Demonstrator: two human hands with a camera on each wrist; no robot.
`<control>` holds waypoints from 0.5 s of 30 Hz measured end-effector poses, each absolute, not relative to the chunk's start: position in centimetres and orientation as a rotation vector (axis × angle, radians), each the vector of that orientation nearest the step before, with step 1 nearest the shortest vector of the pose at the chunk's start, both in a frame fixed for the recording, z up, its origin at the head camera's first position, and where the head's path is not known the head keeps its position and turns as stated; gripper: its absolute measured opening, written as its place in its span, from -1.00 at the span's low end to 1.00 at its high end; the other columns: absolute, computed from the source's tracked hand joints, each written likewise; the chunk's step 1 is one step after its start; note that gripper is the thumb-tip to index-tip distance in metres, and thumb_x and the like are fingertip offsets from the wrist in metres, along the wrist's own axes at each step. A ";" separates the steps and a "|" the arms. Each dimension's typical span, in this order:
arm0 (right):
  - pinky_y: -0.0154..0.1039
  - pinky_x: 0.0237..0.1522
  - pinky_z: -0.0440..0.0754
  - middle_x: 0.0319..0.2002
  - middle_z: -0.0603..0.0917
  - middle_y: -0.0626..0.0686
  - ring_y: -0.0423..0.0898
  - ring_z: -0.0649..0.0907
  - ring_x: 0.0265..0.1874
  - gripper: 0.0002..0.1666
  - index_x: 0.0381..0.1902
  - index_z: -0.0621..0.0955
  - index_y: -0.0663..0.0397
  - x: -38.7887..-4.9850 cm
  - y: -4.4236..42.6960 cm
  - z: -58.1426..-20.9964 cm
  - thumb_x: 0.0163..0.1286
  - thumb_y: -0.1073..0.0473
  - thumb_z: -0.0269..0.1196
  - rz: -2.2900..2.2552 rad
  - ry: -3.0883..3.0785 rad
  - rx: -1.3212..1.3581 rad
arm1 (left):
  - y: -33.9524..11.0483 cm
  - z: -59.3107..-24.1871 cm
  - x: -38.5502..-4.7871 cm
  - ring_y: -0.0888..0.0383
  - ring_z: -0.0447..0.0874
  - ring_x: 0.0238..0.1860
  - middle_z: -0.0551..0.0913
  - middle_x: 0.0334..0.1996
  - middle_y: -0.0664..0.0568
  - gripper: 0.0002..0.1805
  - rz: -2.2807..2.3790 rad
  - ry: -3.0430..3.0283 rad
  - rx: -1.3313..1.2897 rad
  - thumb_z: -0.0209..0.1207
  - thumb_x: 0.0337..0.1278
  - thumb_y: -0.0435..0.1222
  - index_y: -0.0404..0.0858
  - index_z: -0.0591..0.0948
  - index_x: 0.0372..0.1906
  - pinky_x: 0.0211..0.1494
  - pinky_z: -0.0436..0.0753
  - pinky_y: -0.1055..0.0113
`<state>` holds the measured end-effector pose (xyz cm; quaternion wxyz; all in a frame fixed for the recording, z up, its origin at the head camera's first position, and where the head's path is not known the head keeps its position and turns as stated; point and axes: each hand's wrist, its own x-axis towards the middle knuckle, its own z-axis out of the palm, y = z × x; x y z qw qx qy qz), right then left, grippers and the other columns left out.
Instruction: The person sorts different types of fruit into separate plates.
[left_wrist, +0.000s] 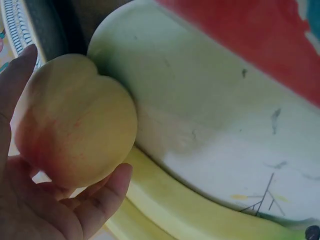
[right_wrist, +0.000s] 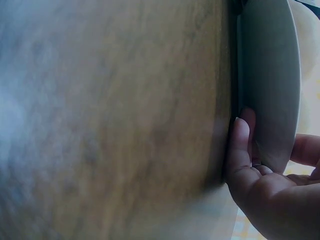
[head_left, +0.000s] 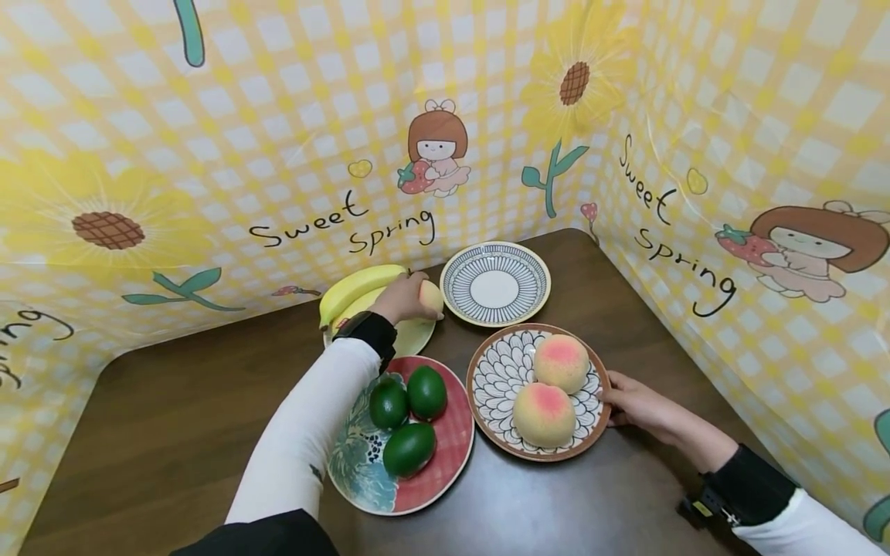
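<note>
The left hand (head_left: pixel 402 298) holds a peach (head_left: pixel 430 296) over the right side of a pale green plate (head_left: pixel 417 337) with bananas (head_left: pixel 353 292) on it. In the left wrist view the fingers and thumb curl round the peach (left_wrist: pixel 77 120), beside the bananas (left_wrist: pixel 185 210). The right hand (head_left: pixel 641 403) grips the right rim of a brown-rimmed, petal-patterned plate (head_left: pixel 497 371) that carries two peaches (head_left: pixel 545 415). From the right wrist view, fingers lie under this plate (right_wrist: pixel 270 80) and the thumb is over its edge; the right hand (right_wrist: pixel 272 192) is at its lower end.
A red and teal plate (head_left: pixel 445 463) with three green avocados (head_left: pixel 409 450) stands at the front, under the left forearm. A blue-lined plate (head_left: pixel 495 287) stands at the back, right of the left hand. Yellow checked cloth walls (head_left: pixel 313 154) border the brown table (head_left: pixel 181 432).
</note>
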<state>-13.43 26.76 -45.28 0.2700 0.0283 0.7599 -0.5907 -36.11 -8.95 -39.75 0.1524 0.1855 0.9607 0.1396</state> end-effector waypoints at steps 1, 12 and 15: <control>-0.33 -0.21 0.63 -0.06 0.59 0.20 -0.23 0.60 -0.26 -0.35 0.44 0.04 0.62 -13.4 26.8 -45.3 0.61 0.24 -0.13 -1.597 2.041 0.081 | -8.9 -40.0 -36.0 -0.26 0.38 0.42 0.40 0.40 -0.38 0.00 0.403 2.764 0.516 0.46 0.05 0.00 -0.32 0.27 0.51 0.45 0.47 -0.04; -0.32 -0.21 0.63 -0.06 0.59 0.21 -0.20 0.60 -0.24 -0.33 0.46 0.01 0.63 -13.5 26.8 -45.3 0.61 0.25 -0.14 -1.595 2.042 0.097 | -8.2 -40.8 -35.4 -0.40 0.31 0.41 0.30 0.40 -0.46 -0.09 0.439 2.809 0.407 0.40 0.14 -0.06 -0.31 0.25 0.49 0.43 0.46 -0.14; -0.31 -0.21 0.63 -0.07 0.58 0.20 -0.19 0.59 -0.24 -0.33 0.46 0.01 0.62 -13.6 26.8 -45.2 0.61 0.24 -0.14 -1.596 2.037 0.098 | -8.2 -40.4 -35.4 -0.40 0.31 0.41 0.30 0.40 -0.47 -0.10 0.435 2.809 0.418 0.37 0.14 -0.07 -0.32 0.25 0.49 0.42 0.46 -0.14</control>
